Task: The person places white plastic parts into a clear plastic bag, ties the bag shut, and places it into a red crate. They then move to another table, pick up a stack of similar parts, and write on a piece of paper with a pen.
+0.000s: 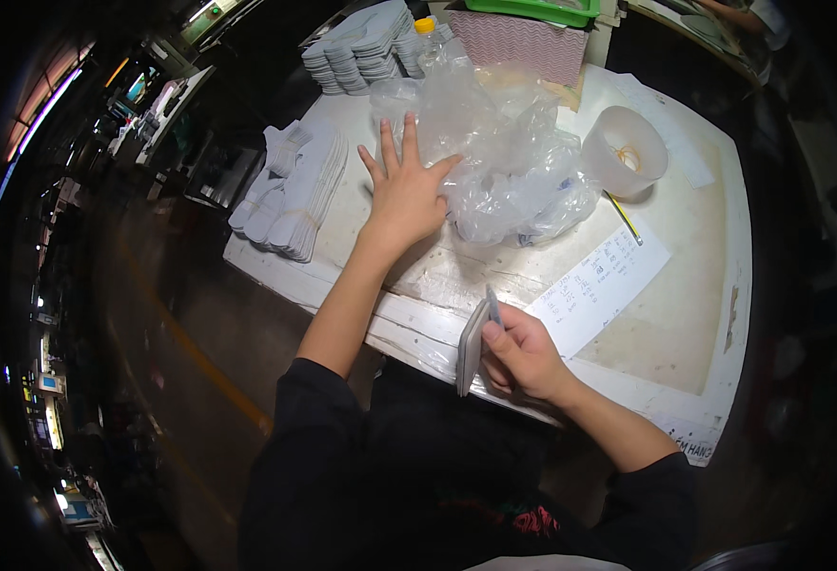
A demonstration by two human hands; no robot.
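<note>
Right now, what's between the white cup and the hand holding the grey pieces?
In the head view, a written paper sheet lies between the white cup and the right hand, with a pencil near the cup.

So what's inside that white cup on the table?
Inside the white cup, lying tipped toward the camera, a few yellowish loops show, perhaps rubber bands. Its wall hides anything deeper inside.

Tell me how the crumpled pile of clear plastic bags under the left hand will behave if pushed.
The clear plastic bags look thin and crumpled, so probably floppy and light. Pushed by the left hand, they would likely bunch and slide across the white table.
</note>
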